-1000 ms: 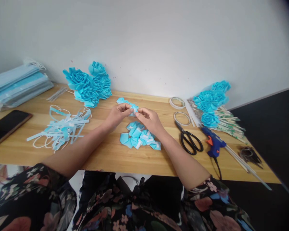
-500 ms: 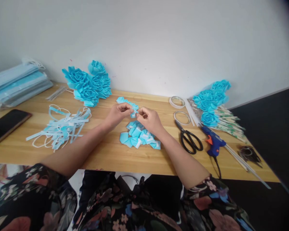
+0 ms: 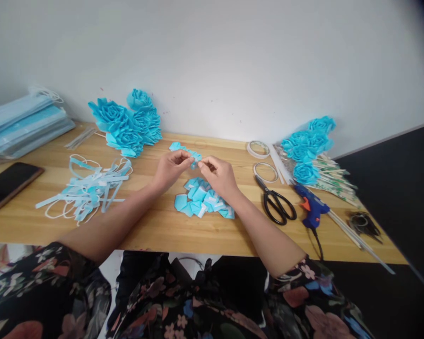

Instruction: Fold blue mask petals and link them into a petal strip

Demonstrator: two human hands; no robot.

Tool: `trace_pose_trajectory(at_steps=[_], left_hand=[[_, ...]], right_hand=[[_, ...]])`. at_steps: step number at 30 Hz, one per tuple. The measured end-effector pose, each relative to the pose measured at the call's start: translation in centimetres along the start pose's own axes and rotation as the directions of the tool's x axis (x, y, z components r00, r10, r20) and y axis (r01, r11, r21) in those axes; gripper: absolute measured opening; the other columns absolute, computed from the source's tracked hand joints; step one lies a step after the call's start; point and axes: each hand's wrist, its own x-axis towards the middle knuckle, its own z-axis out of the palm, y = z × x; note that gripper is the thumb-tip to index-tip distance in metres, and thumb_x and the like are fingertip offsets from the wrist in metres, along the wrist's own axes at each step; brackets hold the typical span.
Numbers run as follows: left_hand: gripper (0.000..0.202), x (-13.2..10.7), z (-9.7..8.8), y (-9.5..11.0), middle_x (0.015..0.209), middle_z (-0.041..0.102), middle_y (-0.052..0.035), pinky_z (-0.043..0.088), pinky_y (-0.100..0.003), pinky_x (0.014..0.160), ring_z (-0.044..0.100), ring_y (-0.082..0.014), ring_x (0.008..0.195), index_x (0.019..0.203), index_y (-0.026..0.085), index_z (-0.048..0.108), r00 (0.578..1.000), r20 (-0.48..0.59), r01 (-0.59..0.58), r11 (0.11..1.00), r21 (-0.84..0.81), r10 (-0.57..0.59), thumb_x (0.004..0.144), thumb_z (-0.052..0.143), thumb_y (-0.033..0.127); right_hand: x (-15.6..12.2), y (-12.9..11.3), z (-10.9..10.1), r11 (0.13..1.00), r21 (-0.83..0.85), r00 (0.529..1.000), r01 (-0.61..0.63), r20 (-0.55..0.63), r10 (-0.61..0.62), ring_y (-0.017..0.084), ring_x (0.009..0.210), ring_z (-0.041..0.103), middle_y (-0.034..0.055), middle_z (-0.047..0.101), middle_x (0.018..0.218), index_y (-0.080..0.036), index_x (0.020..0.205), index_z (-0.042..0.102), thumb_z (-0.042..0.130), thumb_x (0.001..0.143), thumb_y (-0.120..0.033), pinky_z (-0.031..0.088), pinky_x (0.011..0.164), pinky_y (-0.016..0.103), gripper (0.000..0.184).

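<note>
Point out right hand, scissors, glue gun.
Right hand (image 3: 221,177): head view, back of the hand.
Scissors (image 3: 270,192): head view, near the pivot.
Glue gun (image 3: 315,206): head view, blue body.

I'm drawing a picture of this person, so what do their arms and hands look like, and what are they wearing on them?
The left hand and right hand have no gloves, and I see no watch or bracelet. The sleeves are black with flowers in pink, blue and pale colours. They stop near the elbows, so the forearms are bare.
</note>
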Motion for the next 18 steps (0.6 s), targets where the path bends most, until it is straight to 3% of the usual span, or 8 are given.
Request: trace_pose_trajectory(at_steps=[11,18], left_hand=[[0.019,-0.30,-0.21,0.21,0.081,0.071,-0.0042,0.045,-0.029,0.076,0.059,-0.0172,0.078,0.076,0.018,0.073,0.995,0.069,-0.086,0.988,0.130,0.078,0.076,0.072,0.037],[0.021,-0.19,-0.24,0.09,0.080,0.071,-0.0037,0.046,-0.030,0.078,0.060,-0.0170,0.078,0.076,0.018,0.072,0.995,0.080,-0.065,0.993,0.099,0.057,0.076,0.072,0.038]], right_hand=[[0.25,0.50,0.11,0.999,0.027,1.000,-0.017,0.000,0.017,0.013,0.066,0.055,0.0000,0.064,0.072,-0.020,0.081,0.067,0.055,0.087,-0.036,0.040,0.064,0.025,0.021],[0.19,0.48,0.13,0.999,0.049,1.000,-0.009,0.014,0.008,0.013,0.065,0.056,-0.0001,0.065,0.073,-0.020,0.081,0.066,0.053,0.087,-0.035,0.042,0.066,0.025,0.021]])
